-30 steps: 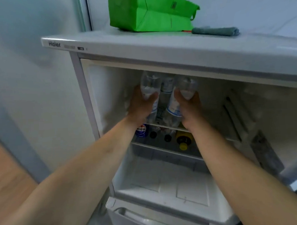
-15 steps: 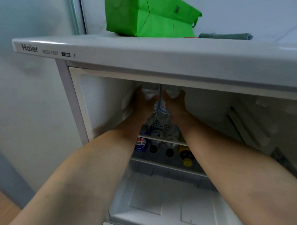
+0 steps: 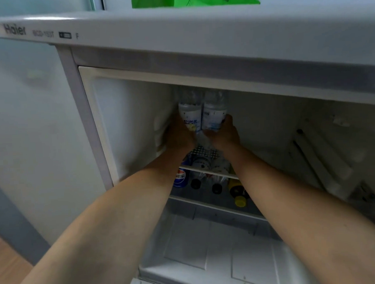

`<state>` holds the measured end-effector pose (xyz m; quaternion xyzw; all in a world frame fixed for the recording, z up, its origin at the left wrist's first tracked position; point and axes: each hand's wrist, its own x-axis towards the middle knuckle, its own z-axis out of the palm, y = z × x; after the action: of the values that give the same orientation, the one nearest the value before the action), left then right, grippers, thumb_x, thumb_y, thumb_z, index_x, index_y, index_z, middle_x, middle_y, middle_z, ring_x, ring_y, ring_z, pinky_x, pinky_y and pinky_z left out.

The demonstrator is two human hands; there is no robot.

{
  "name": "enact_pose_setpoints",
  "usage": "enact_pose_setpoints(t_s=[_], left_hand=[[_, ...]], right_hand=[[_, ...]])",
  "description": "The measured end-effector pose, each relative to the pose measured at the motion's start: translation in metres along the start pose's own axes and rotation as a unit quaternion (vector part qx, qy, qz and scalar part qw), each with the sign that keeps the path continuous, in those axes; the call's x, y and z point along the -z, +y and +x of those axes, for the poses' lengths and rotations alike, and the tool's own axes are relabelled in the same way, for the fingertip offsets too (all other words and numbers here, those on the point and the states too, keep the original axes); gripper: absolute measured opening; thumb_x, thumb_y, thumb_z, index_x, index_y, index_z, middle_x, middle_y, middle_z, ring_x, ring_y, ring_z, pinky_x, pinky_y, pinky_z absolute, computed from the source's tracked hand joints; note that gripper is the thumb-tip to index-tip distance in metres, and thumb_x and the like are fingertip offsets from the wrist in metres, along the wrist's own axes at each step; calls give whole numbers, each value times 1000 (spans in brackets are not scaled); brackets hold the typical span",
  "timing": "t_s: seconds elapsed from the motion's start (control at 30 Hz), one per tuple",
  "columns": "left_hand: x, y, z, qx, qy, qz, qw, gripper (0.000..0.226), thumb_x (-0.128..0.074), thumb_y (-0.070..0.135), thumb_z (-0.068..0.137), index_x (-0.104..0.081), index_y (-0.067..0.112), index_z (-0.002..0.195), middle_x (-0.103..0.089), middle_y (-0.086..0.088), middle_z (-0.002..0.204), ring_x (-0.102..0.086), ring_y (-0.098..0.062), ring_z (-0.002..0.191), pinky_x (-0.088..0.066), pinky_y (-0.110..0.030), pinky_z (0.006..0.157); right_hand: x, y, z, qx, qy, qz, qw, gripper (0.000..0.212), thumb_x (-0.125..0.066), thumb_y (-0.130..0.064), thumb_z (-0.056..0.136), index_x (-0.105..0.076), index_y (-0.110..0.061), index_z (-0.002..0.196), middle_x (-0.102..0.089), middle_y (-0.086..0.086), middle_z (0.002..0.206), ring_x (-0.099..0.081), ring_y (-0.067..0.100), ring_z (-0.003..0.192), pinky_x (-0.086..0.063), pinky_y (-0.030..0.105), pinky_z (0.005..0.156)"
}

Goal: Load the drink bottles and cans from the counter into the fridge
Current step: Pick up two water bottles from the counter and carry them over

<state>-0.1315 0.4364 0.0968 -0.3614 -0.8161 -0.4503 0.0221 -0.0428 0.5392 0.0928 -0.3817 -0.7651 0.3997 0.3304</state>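
clear plastic bottles, left bottle (image 3: pixel 190 115) and right bottle (image 3: pixel 214 112), upright inside fridge (image 3: pixel 125 114), tops near its ceiling. left hand (image 3: pixel 178 134) and right hand (image 3: pixel 225 133) each grip one. bottles now touching, earlier apart.

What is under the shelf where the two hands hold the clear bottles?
Under the upper shelf lie a blue cola can, two dark-capped bottles and a yellow-capped bottle. The arms cover parts of that lower row, so more drinks may be hidden.
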Motion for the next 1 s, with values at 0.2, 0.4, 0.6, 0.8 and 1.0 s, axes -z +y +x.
enact_pose_setpoints(t_s=[0.2,0.4,0.6,0.8,1.0], left_hand=[[-5,1,15,21,-14,-29,999,65,-64,20,92,-31,17,148,-45,-11,147,-44,-32,135,-38,-41,112],[-15,2,26,50,-5,-47,998,57,-56,24,98,-31,17,148,-44,-12,147,-43,-32,135,-36,-34,111],[-28,0,31,43,1,-44,998,56,-44,23,104,-20,14,154,-34,-13,155,-35,-28,140,-27,-27,110],[-34,-5,16,37,-53,17,998,69,-50,17,99,-11,9,156,-32,-20,153,-37,-35,137,-34,-40,113],[-23,-2,2,42,-111,-17,993,51,-50,9,98,-32,11,146,-54,-17,132,-55,-29,115,-42,-26,92]], right_hand=[[-6,-3,14,-19,-9,4,1000,80,-77,-29,84,-28,-16,147,-48,16,142,-55,33,123,-48,45,104],[-10,0,26,-11,-14,19,1000,82,-79,-26,84,-29,-14,147,-51,15,142,-55,31,124,-49,36,99],[-13,2,41,-8,-25,42,999,85,-80,-26,83,-28,-13,149,-50,14,144,-54,30,126,-44,27,93],[-9,6,42,-12,-51,-16,998,72,-74,-30,87,-37,-7,145,-55,13,139,-58,29,120,-48,29,92],[-4,10,28,-52,-9,-25,998,72,-71,-24,89,-32,-8,147,-51,16,140,-54,31,121,-40,25,86]])
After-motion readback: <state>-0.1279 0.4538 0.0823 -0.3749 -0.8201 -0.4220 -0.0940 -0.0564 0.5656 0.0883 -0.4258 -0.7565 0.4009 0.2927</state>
